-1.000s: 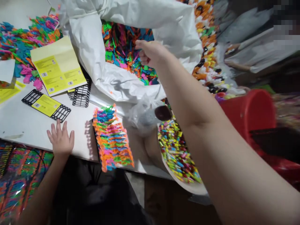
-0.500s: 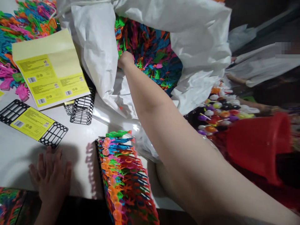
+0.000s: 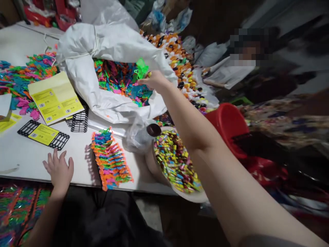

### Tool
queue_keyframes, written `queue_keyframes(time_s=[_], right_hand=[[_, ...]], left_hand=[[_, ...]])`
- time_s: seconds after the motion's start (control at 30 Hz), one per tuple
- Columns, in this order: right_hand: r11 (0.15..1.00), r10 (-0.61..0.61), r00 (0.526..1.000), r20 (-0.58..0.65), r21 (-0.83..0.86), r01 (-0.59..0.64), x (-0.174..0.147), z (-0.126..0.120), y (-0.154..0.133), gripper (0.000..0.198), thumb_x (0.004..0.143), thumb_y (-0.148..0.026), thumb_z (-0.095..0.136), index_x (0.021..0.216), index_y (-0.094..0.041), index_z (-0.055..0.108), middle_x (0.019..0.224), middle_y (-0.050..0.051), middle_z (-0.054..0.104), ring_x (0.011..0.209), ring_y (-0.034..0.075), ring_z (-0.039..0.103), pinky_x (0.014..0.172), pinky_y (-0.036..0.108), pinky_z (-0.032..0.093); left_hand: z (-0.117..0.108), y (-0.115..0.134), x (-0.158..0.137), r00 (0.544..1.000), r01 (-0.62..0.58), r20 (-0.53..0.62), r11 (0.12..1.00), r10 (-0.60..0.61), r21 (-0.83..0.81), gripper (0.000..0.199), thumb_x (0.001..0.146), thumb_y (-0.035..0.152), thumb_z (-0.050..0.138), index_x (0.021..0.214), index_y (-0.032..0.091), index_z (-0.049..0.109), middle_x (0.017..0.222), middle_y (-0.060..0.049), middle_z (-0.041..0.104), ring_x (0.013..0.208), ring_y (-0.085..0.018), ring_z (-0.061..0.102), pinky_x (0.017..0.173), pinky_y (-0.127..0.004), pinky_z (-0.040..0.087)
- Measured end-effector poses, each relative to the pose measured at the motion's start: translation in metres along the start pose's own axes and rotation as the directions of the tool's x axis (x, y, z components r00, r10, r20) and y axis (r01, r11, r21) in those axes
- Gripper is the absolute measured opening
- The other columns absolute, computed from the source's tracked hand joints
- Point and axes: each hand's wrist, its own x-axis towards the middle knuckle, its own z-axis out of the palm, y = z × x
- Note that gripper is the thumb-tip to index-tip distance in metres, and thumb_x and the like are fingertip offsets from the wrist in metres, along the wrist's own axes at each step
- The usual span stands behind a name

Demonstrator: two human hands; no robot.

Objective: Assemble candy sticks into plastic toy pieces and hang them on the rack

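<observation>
My left hand (image 3: 60, 169) lies open with spread fingers on the white table, just below a black plastic rack with a yellow label (image 3: 42, 134). My right hand (image 3: 155, 81) is at the right side of the mouth of a white sack (image 3: 113, 109), its fingers closed on a bright green plastic piece (image 3: 141, 68). Inside the sack are many small colourful plastic pieces (image 3: 118, 77). Between my hands, nearer me, a dense row of colourful plastic pieces (image 3: 111, 163) stands on the table.
Yellow label sheets (image 3: 56, 97) rest by a loose colourful heap (image 3: 38, 73) on the left. A pale basin (image 3: 189, 197) of small shiny pieces and a red bucket (image 3: 228, 127) stand to the right. Farther back is a person in white (image 3: 231, 70) near a pile of colourful pieces.
My right hand has come up out of the sack's depth to its right side, with a green piece at its fingers. The view has shifted and widened; my left hand stays flat.
</observation>
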Motion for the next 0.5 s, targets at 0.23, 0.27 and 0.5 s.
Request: queue_keyframes(time_s=[0.23, 0.27, 0.5], right_hand=[[0.995, -0.073, 0.989, -0.126, -0.069, 0.065, -0.223, -0.095, 0.077, 0.040, 0.065, -0.049, 0.069, 0.062, -0.012, 0.054, 0.057, 0.001, 0.048, 0.056, 0.008, 0.040, 0.052, 0.022, 0.030], [0.999, -0.033, 0.996, -0.084, -0.037, 0.030, -0.251, -0.094, 0.096, 0.042, 0.065, -0.053, 0.067, 0.064, -0.012, 0.056, 0.060, 0.002, 0.052, 0.056, 0.009, 0.042, 0.053, 0.023, 0.031], [0.966, 0.258, 0.956, -0.142, 0.056, -0.252, -0.348, -0.071, 0.170, 0.046, 0.059, -0.058, 0.067, 0.068, -0.014, 0.059, 0.059, 0.004, 0.056, 0.055, 0.014, 0.046, 0.052, 0.025, 0.032]], left_hand=[[-0.028, 0.003, -0.051, 0.937, -0.059, -0.344, 0.950, -0.053, -0.308, 0.037, 0.084, 0.031, 0.041, 0.111, 0.011, 0.056, 0.129, -0.015, 0.048, 0.129, -0.024, 0.035, 0.113, -0.045, 0.022], [-0.031, 0.006, -0.069, 0.921, -0.091, -0.387, 0.944, -0.042, -0.318, 0.036, 0.083, 0.031, 0.042, 0.110, 0.012, 0.055, 0.126, -0.016, 0.051, 0.125, -0.024, 0.040, 0.111, -0.045, 0.024], [-0.046, 0.034, -0.195, 0.971, -0.159, -0.233, 0.858, 0.048, -0.489, 0.022, 0.084, 0.030, 0.044, 0.094, 0.017, 0.058, 0.110, -0.011, 0.057, 0.110, -0.022, 0.050, 0.102, -0.045, 0.033]])
